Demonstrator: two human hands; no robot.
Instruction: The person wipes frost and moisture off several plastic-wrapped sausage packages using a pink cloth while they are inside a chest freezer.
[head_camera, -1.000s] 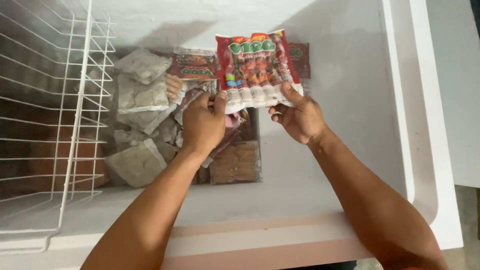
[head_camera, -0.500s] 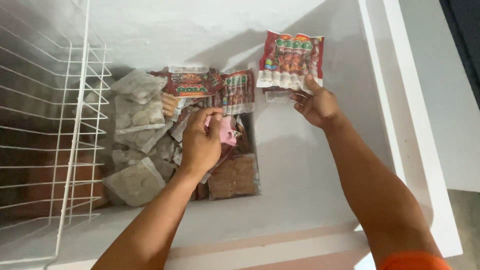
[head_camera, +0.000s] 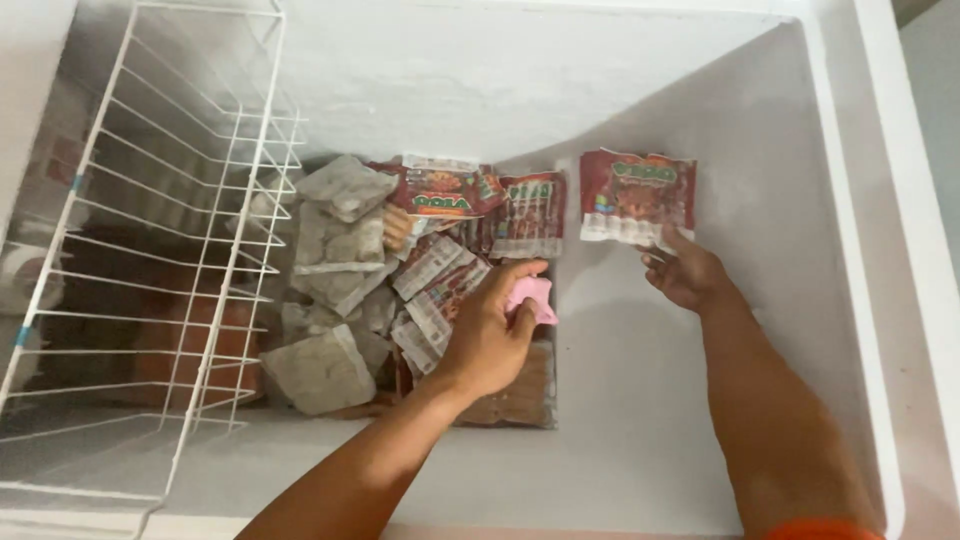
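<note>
I look down into an open white chest freezer. My right hand grips the lower edge of a red sausage packet, held over the raised shelf on the freezer's right side. My left hand is down in the deep part, fingers closed on a small pink packet. Beneath and around it lie more red sausage packets and several frosted clear bags of pale food. A brown block in plastic lies under my left wrist.
A white wire basket hangs on the freezer's left side above dark reddish goods. The white inner step fills the right half of the freezer. The thick rim runs down the right.
My right hand carried the red sausage packet away from the pile to the right and lowered it toward the inner step. My left hand let go of it and reached down onto the pink packet.
</note>
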